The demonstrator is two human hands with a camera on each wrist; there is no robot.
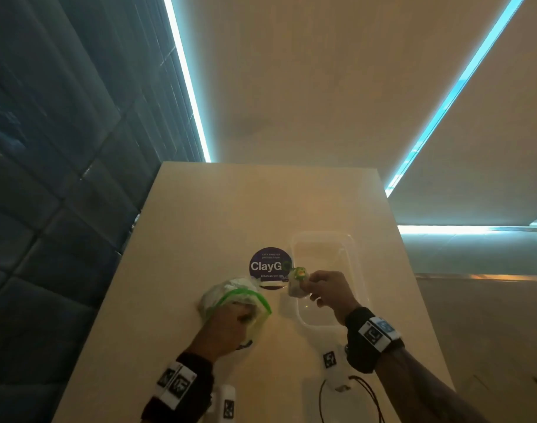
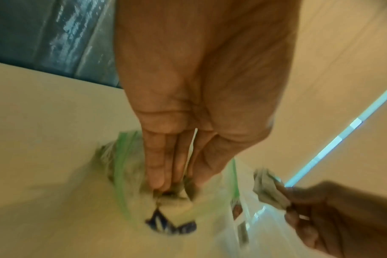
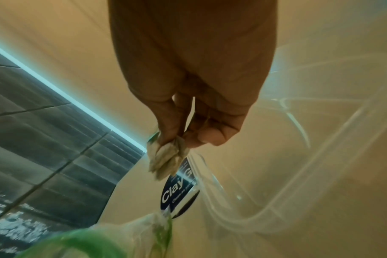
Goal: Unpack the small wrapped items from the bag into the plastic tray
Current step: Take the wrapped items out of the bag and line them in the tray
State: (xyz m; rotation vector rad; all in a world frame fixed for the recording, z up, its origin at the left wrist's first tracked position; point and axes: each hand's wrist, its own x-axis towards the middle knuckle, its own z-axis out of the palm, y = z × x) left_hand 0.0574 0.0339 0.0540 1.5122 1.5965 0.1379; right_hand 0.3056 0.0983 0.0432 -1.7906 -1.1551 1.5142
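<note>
Black straps with white marker tags wrap both wrists at the near edge of the pale table (image 1: 181,239), and thin dark cables (image 1: 367,398) trail there beside the right forearm. A little further in, the left hand (image 1: 224,331) has its fingers (image 2: 159,167) dipped into the mouth of the clear zip bag (image 1: 230,297) with the green seal strip; they look pinched around something inside, though the blur hides what. The bag lies on the table, bulging with pale wrapped items.

To its right, the right hand (image 1: 328,291) pinches one small wrapped item (image 1: 296,280) between thumb and fingertips (image 3: 172,122), the wrapper whitish with a green and orange print. It hangs in the air just over the near left rim of the clear plastic tray (image 1: 357,261), not touching it. Nothing can be made out inside the tray.

Between bag and tray, just beyond the held item, a round dark blue "ClayGo" sticker (image 1: 267,265) sits flat on the table. Past the table's far edge stand a dark padded wall (image 1: 62,148) and bright light strips (image 1: 187,83).
</note>
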